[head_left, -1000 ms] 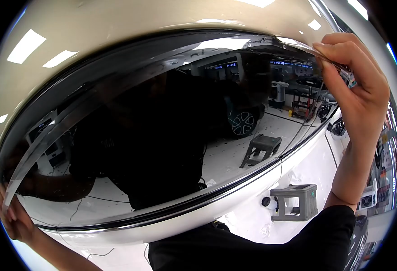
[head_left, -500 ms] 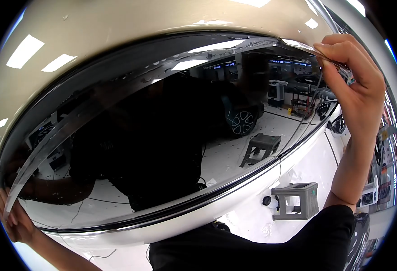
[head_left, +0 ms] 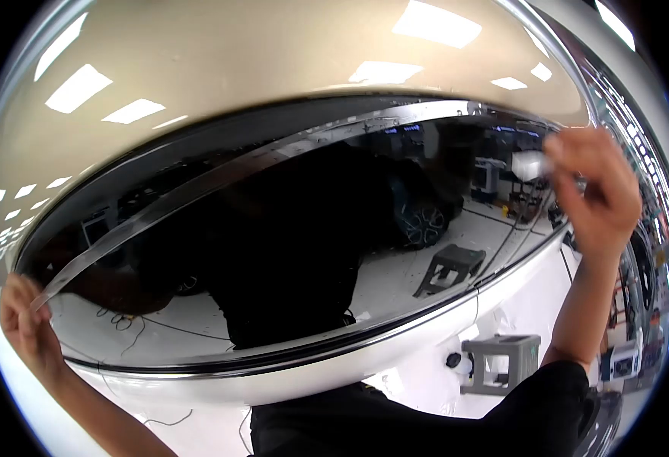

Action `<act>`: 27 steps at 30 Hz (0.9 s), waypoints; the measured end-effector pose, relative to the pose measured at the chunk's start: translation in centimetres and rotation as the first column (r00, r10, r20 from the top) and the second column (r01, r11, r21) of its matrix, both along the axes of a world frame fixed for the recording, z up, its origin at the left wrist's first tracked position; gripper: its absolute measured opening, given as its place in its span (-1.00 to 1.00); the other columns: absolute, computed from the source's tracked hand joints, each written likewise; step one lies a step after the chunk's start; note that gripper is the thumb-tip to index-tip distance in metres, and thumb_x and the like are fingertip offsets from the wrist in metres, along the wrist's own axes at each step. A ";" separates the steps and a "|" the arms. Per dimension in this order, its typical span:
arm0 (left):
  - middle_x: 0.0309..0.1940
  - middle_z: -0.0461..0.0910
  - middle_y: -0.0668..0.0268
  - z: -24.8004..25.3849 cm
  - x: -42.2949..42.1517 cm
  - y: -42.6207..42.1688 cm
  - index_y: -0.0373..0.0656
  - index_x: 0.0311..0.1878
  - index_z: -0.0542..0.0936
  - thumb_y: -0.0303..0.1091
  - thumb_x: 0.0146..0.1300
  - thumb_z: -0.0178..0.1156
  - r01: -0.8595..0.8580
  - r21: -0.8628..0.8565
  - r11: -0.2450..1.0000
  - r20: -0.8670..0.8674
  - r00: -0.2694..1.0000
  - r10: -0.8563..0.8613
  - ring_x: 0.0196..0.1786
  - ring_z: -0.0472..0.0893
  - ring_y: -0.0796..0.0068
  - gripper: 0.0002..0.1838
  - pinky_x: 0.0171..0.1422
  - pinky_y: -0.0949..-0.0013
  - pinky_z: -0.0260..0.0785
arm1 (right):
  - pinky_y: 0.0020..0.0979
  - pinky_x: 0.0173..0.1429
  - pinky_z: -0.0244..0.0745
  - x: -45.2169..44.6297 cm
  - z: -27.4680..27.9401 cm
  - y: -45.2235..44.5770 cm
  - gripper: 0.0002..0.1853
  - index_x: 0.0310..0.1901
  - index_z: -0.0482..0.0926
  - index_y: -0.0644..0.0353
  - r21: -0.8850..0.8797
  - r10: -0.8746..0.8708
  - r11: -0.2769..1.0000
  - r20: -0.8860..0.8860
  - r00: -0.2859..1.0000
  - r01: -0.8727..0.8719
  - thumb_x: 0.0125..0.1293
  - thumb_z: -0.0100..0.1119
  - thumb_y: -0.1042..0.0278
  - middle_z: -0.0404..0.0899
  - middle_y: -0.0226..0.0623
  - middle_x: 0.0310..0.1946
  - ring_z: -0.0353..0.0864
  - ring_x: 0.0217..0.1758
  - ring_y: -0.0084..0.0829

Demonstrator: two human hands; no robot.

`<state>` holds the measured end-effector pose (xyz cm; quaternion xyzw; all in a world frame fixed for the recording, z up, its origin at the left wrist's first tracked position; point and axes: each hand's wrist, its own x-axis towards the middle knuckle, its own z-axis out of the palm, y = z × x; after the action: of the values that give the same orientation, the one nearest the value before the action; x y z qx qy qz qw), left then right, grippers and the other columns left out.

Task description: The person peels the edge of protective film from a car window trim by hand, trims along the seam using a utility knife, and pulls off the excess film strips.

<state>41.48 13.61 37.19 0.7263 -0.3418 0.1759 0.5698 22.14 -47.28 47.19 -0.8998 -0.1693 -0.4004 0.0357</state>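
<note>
A long strip of clear film (head_left: 159, 207) arcs across the dark, glossy car window glass (head_left: 296, 259), close below its upper edge. At the far left, my left hand (head_left: 31, 324) has its fingers closed on the strip's lower end. On the right, my right hand (head_left: 597, 190) pinches a pale, shiny piece of film, blurred by motion, in front of the glass. Whether this piece joins the long strip is hard to make out. Water drops show along the film's upper right stretch.
Above the glass lies the beige car panel (head_left: 273, 68), reflecting ceiling lights. Dark trim (head_left: 273, 359) and a white body panel (head_left: 289, 388) run below it. A grey step stool (head_left: 502, 362) stands on the white floor, a bottle (head_left: 456, 362) beside it.
My right hand has come down from the glass's upper edge, with the film in it. My left hand has moved up and slightly right. The view has shifted, showing more beige panel.
</note>
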 end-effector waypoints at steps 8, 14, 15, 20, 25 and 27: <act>-0.36 0.58 0.28 2.5 -5.0 -11.3 -0.29 0.27 0.38 -0.06 0.49 0.19 -0.284 0.123 0.951 -0.088 0.951 0.296 -0.36 0.47 0.60 -0.47 -0.22 0.55 0.29 | -0.46 -0.45 0.50 -2.7 -4.7 1.5 -0.86 -0.35 0.71 0.27 -0.255 0.225 0.930 -0.173 0.959 -0.264 0.00 0.43 0.49 0.67 -0.28 -0.36 0.65 -0.44 -0.45; -0.33 0.65 0.23 2.8 -7.8 -18.6 -0.34 0.02 0.57 -0.07 0.48 0.21 -0.209 0.257 0.943 0.056 0.978 0.201 -0.29 0.59 0.47 -0.57 -0.15 0.45 0.43 | -0.43 -0.48 0.47 -5.9 -4.1 -1.6 -0.83 -0.34 0.67 0.33 -0.190 0.082 0.975 -0.162 0.983 -0.113 0.00 0.42 0.52 0.63 -0.27 -0.38 0.63 -0.47 -0.42; -0.31 0.66 0.20 3.2 -7.9 -19.8 -0.34 -0.08 0.60 -0.13 0.44 0.26 -0.220 0.309 0.925 0.188 0.968 0.168 -0.27 0.60 0.44 -0.63 -0.13 0.43 0.44 | -0.43 -0.48 0.47 -6.4 -3.7 -1.5 -0.82 -0.33 0.66 0.33 -0.190 0.048 0.979 -0.150 0.988 -0.076 -0.03 0.42 0.54 0.63 -0.26 -0.38 0.63 -0.47 -0.42; -0.30 0.66 0.19 4.3 -6.3 -26.9 -0.32 -0.20 0.64 -0.62 0.12 0.43 -0.229 0.124 0.966 0.444 0.883 0.152 -0.25 0.60 0.42 -0.81 -0.10 0.45 0.42 | -0.44 -0.45 0.49 -8.4 -0.7 -0.5 -0.78 -0.29 0.66 0.35 -0.127 -0.100 0.988 -0.057 0.993 0.092 -0.01 0.47 0.65 0.64 -0.22 -0.35 0.64 -0.46 -0.39; -0.23 0.64 0.25 6.2 -7.0 -34.0 -0.26 -0.11 0.67 -0.53 0.04 0.53 -0.203 0.025 0.979 0.530 0.833 0.159 -0.19 0.59 0.40 -0.67 -0.06 0.40 0.43 | -0.50 -0.29 0.54 -8.6 1.8 0.2 -0.75 -0.22 0.68 0.41 -0.082 -0.171 0.981 0.038 0.985 0.174 0.03 0.41 0.83 0.68 -0.11 -0.29 0.69 -0.33 -0.38; -0.22 0.62 0.27 6.6 -6.7 -36.4 -0.24 -0.06 0.68 -0.53 0.03 0.53 -0.233 0.019 0.972 0.621 0.765 0.171 -0.16 0.59 0.39 -0.63 -0.03 0.40 0.43 | -0.54 -0.31 0.51 -7.9 1.5 -0.3 -0.75 -0.18 0.69 0.43 -0.007 -0.126 0.992 0.034 0.991 0.126 0.07 0.40 0.82 0.67 -0.14 -0.29 0.65 -0.35 -0.45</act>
<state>34.83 -22.80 43.82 0.6881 -0.4361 0.4465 0.3702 14.23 -47.62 48.74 -0.9020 -0.1145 -0.4162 0.0035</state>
